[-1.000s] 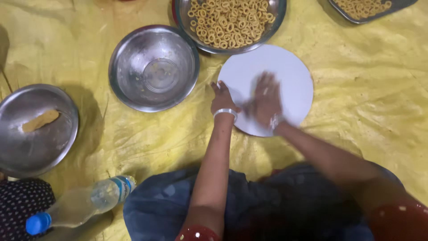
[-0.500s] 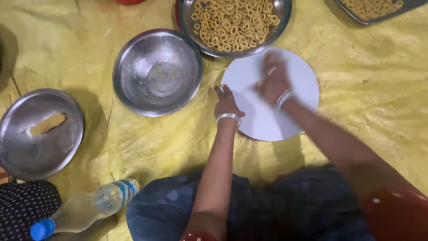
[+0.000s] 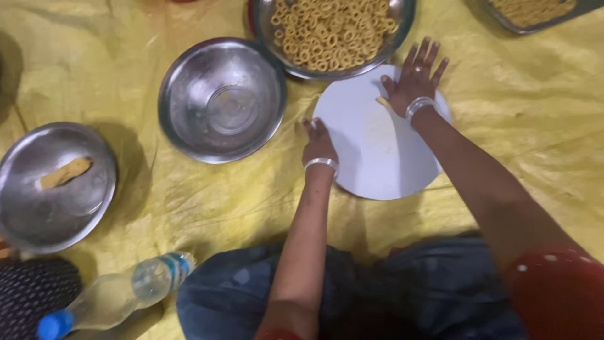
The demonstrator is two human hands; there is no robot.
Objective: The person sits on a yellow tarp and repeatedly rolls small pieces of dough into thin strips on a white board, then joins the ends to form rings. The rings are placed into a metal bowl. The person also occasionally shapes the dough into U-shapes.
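A round white board (image 3: 371,157) lies on the yellow sheet in front of me. My right hand (image 3: 413,77) presses flat on its far edge with fingers spread, and a thin strip of yellow dough (image 3: 384,103) shows under the palm. Curled fingers of my left hand (image 3: 319,143) rest on the board's left rim, holding nothing that I can see. Both wrists wear metal bangles. Just beyond the board stands a steel bowl (image 3: 292,66) full of small ring-shaped dough pieces (image 3: 333,28).
An empty steel bowl (image 3: 221,98) sits left of the board. Further left a steel plate (image 3: 53,189) carries a lump of dough (image 3: 65,173). A plastic bottle with a blue cap (image 3: 110,296) lies at lower left. Another tray of rings (image 3: 531,12) is at top right.
My right hand has slid away from me across the board, from near its middle to the far edge. The left hand has stayed at the board's left rim.
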